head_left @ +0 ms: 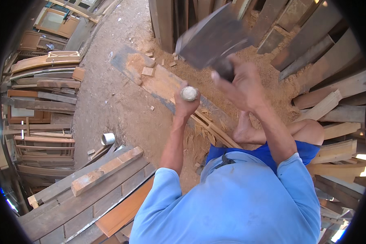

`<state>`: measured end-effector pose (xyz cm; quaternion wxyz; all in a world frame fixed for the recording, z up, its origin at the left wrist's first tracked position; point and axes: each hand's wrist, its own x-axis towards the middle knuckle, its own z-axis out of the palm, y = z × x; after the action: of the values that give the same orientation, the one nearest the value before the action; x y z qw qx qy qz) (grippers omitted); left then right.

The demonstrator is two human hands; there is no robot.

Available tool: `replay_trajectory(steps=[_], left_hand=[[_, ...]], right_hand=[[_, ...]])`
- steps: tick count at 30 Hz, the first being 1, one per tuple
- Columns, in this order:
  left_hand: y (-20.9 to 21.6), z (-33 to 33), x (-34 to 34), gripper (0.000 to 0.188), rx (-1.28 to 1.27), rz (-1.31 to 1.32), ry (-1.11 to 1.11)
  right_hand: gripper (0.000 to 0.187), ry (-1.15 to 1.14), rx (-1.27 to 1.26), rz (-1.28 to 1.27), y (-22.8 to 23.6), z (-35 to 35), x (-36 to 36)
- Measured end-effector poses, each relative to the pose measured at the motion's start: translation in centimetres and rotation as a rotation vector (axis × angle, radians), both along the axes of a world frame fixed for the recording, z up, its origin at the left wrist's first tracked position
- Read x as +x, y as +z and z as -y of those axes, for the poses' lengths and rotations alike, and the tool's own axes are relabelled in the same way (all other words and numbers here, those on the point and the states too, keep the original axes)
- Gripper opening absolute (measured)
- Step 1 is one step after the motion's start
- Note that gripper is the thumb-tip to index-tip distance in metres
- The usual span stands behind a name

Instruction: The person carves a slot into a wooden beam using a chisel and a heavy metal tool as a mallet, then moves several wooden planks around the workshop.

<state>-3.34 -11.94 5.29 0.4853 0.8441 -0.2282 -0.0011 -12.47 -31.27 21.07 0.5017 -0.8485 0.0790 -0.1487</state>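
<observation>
My left hand (186, 105) is closed round the upright handle of a chisel (188, 94). Only its pale, round, worn butt shows; the blade is hidden below my fist. Under that hand lies a wooden plank (160, 83) with chips on it, and a narrow wooden piece (215, 130) runs from beneath the fist toward my legs. My right hand (244, 83) grips a mallet (213, 38) with a big dark, blocky head, raised ahead and to the right of the chisel. Both the mallet and the right hand are smeared by motion.
Sawdust and shavings cover the ground (122, 118). My bare foot (243, 129) is beside the narrow piece. Boards (309, 36) lean at the right and far side. Timber beams (107, 171) lie near left, by a white cup (108, 139); stacked frames (44, 83) line the left.
</observation>
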Motion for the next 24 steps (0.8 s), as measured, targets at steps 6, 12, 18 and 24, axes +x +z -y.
replay_trajectory(steps=[6,12,18,24], left_hand=[[-1.2,-1.9,-0.7,0.018,-0.105,-0.111,-0.02],[-3.2,-4.0,-3.2,0.018,-0.035,-0.102,0.081],[-1.3,-3.0,-2.1,0.015,-0.179,-0.081,0.041],[-3.9,-5.2,-2.3,0.031,-0.001,0.177,-0.136]], right_hand=[[0.03,0.103,-0.009,-0.053,-3.3,-2.0,0.8],[0.023,0.171,-0.306,-0.051,-3.8,-1.8,-0.5],[0.021,0.092,0.087,0.378,1.8,-3.4,0.0],[0.024,0.32,-0.379,-0.117,-6.3,-3.7,-1.2]])
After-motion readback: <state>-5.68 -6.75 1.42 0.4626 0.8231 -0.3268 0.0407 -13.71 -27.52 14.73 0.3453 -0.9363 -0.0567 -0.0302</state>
